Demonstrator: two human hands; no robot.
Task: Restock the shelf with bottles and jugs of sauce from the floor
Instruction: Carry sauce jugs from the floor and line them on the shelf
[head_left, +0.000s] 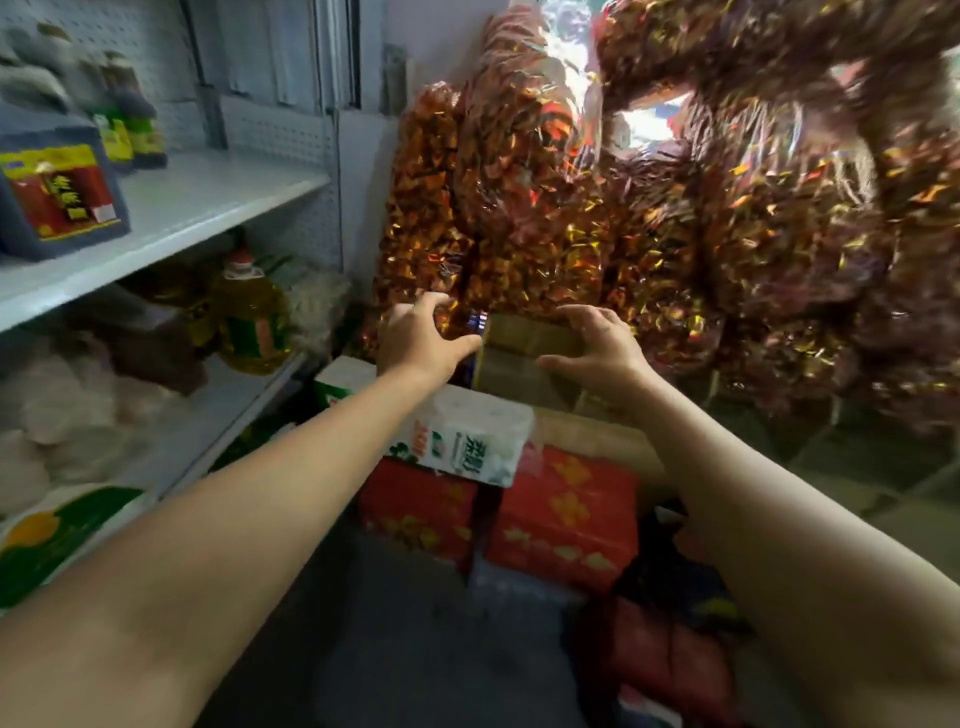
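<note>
Nearest, red printed packs (561, 512) lie on the floor (415, 649) under a white tissue pack (467, 436) whose writing is blurred. Beyond, the left hand (415, 338) and right hand (597, 348), fingers spread and loosely curved, reach at a brown carton (524, 345); contact and contents cannot be told. A red-labelled sauce jug (60, 195) and dark bottles (130, 130) stand on the shelf (208, 202), left.
</note>
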